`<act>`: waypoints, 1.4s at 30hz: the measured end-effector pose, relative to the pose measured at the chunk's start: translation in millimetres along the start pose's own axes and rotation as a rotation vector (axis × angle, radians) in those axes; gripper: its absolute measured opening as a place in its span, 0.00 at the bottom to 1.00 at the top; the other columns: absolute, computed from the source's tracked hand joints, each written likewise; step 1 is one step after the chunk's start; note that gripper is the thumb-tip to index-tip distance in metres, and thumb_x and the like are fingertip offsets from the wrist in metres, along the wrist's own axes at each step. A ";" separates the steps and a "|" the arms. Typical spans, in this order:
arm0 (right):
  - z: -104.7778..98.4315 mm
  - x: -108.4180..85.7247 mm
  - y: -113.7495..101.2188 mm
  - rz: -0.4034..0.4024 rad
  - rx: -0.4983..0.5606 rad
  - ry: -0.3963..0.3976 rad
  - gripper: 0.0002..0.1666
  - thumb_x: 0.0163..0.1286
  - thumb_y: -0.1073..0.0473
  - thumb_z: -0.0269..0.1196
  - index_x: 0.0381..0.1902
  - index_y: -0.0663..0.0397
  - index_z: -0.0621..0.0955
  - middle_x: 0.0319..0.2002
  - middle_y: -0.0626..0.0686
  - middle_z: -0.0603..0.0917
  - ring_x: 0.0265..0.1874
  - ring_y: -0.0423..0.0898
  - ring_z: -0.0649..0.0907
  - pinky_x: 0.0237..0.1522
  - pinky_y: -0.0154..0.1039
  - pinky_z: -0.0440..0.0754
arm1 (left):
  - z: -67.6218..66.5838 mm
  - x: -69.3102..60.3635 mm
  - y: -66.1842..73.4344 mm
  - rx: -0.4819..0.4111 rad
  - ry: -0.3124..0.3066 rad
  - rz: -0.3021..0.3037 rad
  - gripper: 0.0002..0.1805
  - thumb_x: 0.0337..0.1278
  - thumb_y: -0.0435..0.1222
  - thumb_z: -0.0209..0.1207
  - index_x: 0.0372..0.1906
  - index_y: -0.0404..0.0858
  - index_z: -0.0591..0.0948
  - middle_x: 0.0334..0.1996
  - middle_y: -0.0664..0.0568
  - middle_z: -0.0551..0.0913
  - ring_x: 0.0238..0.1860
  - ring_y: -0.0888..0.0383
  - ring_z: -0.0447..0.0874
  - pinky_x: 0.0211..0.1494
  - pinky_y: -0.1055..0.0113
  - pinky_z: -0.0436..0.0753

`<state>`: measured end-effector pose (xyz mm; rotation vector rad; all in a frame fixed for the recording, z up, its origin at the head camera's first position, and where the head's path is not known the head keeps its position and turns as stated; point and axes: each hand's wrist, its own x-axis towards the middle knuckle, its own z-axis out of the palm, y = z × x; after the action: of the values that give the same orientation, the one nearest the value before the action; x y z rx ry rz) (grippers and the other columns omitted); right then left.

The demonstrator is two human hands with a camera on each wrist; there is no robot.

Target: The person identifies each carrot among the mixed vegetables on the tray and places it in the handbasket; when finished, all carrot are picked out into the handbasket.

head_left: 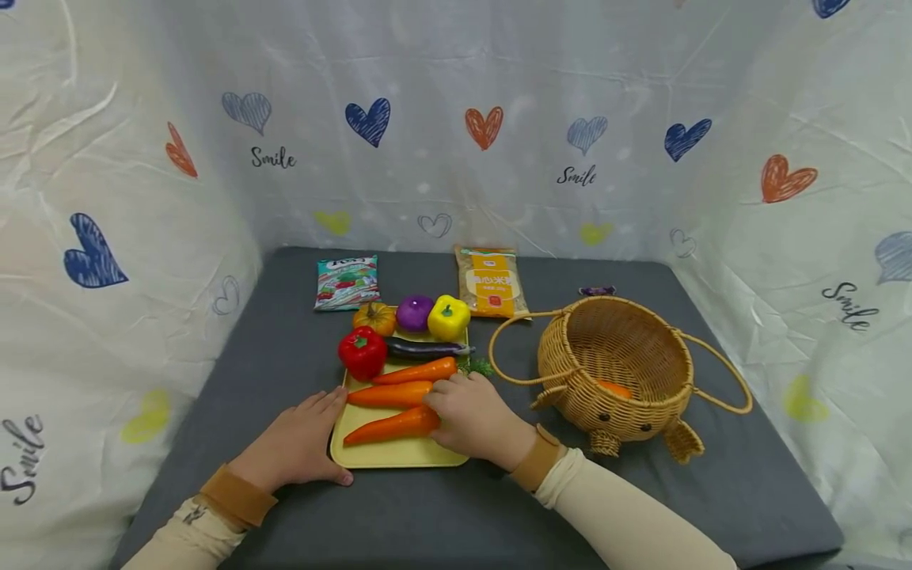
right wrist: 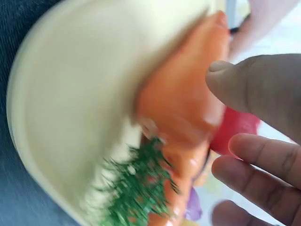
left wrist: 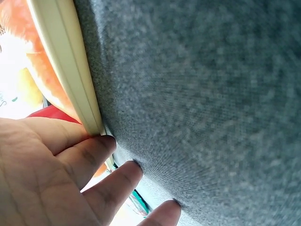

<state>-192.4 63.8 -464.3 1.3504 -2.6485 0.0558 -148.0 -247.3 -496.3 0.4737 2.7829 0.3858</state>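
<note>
A pale yellow tray (head_left: 406,457) holds three orange carrots, the nearest carrot (head_left: 390,427), a middle carrot (head_left: 390,394) and a farther carrot (head_left: 419,370). My left hand (head_left: 305,439) touches the tray's left edge, fingers extended; in the left wrist view its fingertips (left wrist: 109,142) meet the rim and the grey tabletop. Over the carrots' right ends is my right hand (head_left: 476,416). The right wrist view shows its thumb and fingers spread beside the nearest carrot (right wrist: 183,94), with a gap between them. Green leaves (right wrist: 136,183) lie at that carrot's top.
Farther up the tray are an eggplant (head_left: 427,350), red pepper (head_left: 363,354), yellow pepper (head_left: 449,318), purple onion-like ball (head_left: 415,313) and small pumpkin (head_left: 374,318). Two packets, blue-green (head_left: 347,283) and yellow (head_left: 492,283), lie behind. A wicker basket (head_left: 634,416) at right contains something orange (head_left: 614,389).
</note>
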 end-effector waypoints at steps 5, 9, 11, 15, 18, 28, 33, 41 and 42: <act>8.4 8.2 -4.1 -0.020 -0.003 -0.034 0.20 0.65 0.42 0.77 0.50 0.42 0.90 0.45 0.45 0.87 0.40 0.45 0.83 0.40 0.39 0.80 | -1.1 -1.3 0.9 0.000 -0.001 -0.008 0.76 0.34 0.69 0.80 0.83 0.28 0.60 0.81 0.35 0.63 0.78 0.29 0.61 0.70 0.28 0.67; 12.1 12.6 -5.7 -0.027 -0.023 -0.046 0.21 0.66 0.40 0.77 0.50 0.42 0.90 0.45 0.45 0.87 0.40 0.45 0.83 0.42 0.40 0.81 | -0.8 -1.0 0.3 0.017 0.001 -0.009 0.75 0.35 0.69 0.80 0.83 0.29 0.61 0.81 0.36 0.63 0.78 0.30 0.61 0.70 0.28 0.67; 13.7 13.6 -6.2 -0.024 -0.040 -0.046 0.22 0.65 0.39 0.77 0.51 0.42 0.89 0.46 0.45 0.87 0.41 0.45 0.82 0.41 0.40 0.80 | -0.6 -0.8 -0.1 0.023 0.000 -0.007 0.76 0.35 0.70 0.79 0.83 0.29 0.61 0.81 0.36 0.63 0.78 0.30 0.61 0.71 0.29 0.67; 15.7 12.5 -6.6 -0.025 -0.062 -0.028 0.21 0.64 0.39 0.77 0.50 0.41 0.89 0.44 0.44 0.86 0.40 0.45 0.82 0.38 0.39 0.80 | -1.0 0.0 1.3 0.029 -0.001 0.001 0.76 0.35 0.71 0.79 0.83 0.29 0.61 0.81 0.36 0.63 0.78 0.31 0.62 0.71 0.29 0.68; 16.7 11.5 -7.0 -0.025 -0.062 -0.013 0.21 0.63 0.40 0.78 0.49 0.41 0.89 0.44 0.45 0.86 0.39 0.45 0.82 0.37 0.39 0.80 | -1.8 0.0 2.3 0.038 0.006 0.008 0.76 0.35 0.71 0.79 0.83 0.29 0.61 0.80 0.36 0.64 0.77 0.31 0.63 0.71 0.30 0.69; 12.9 6.7 -7.4 -0.004 -0.054 -0.014 0.19 0.61 0.41 0.77 0.46 0.42 0.90 0.40 0.44 0.86 0.35 0.44 0.79 0.33 0.37 0.74 | -0.7 -1.0 0.7 0.044 0.011 0.008 0.75 0.35 0.71 0.79 0.82 0.28 0.62 0.80 0.36 0.64 0.77 0.31 0.63 0.71 0.31 0.68; -0.1 -3.8 -3.3 0.019 -0.053 0.019 0.19 0.59 0.41 0.78 0.45 0.41 0.90 0.40 0.44 0.86 0.36 0.44 0.78 0.31 0.37 0.70 | 0.9 0.3 0.1 0.032 0.007 0.000 0.76 0.34 0.70 0.79 0.83 0.29 0.61 0.80 0.36 0.64 0.77 0.31 0.63 0.71 0.30 0.67; -32.5 -21.8 12.7 0.090 -0.065 0.051 0.24 0.58 0.41 0.79 0.49 0.43 0.91 0.42 0.45 0.88 0.36 0.46 0.79 0.31 0.38 0.71 | 2.2 1.1 -2.3 0.038 0.010 0.001 0.77 0.33 0.72 0.79 0.83 0.29 0.61 0.81 0.36 0.63 0.77 0.30 0.63 0.70 0.29 0.68; -37.8 -24.1 15.1 0.097 -0.073 0.060 0.24 0.58 0.41 0.79 0.49 0.43 0.91 0.42 0.45 0.88 0.35 0.46 0.79 0.31 0.38 0.71 | 1.7 1.0 -2.0 0.037 0.013 0.004 0.77 0.33 0.72 0.79 0.83 0.29 0.61 0.80 0.36 0.63 0.77 0.30 0.63 0.70 0.28 0.68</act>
<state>-185.7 96.1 -430.5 1.1789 -2.6374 0.0112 -148.9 -248.5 -498.7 0.4870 2.8065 0.3395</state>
